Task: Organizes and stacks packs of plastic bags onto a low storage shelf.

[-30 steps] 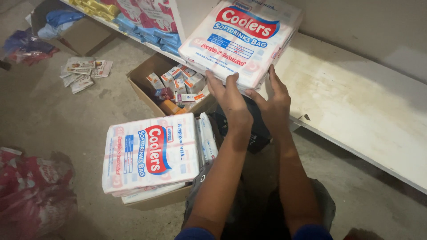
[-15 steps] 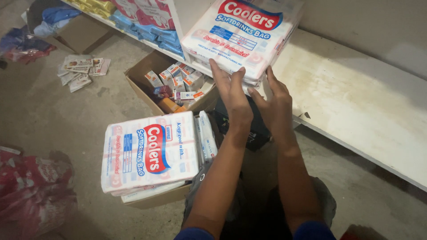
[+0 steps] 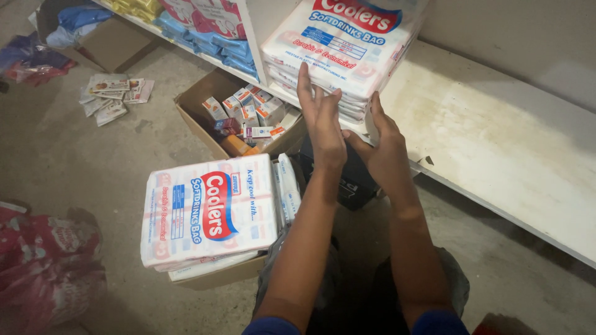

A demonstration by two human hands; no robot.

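A stack of white plastic-bag packs with red and blue print (image 3: 347,43) lies on the white shelf (image 3: 496,142), its front edge toward me. My left hand (image 3: 321,121) is flat, fingers straight and together, pressed against that front edge. My right hand (image 3: 383,146) is beside it, fingers curled loosely at the stack's lower corner, touching the edge. Neither hand wraps around the packs. A second stack of the same packs (image 3: 208,208) rests on a low cardboard box by my left forearm.
An open cardboard box (image 3: 198,115) with several small cartons stands under the shelf, and a dark box (image 3: 347,186) sits below my hands. Blue and pink packs (image 3: 211,43) fill the shelf's left bay. Loose sachets (image 3: 112,93) and a red bag (image 3: 43,267) lie on the concrete floor.
The stack that both hands were carrying has gone up and further onto the shelf. My fingers have loosened from gripping its sides and now only press its front edge.
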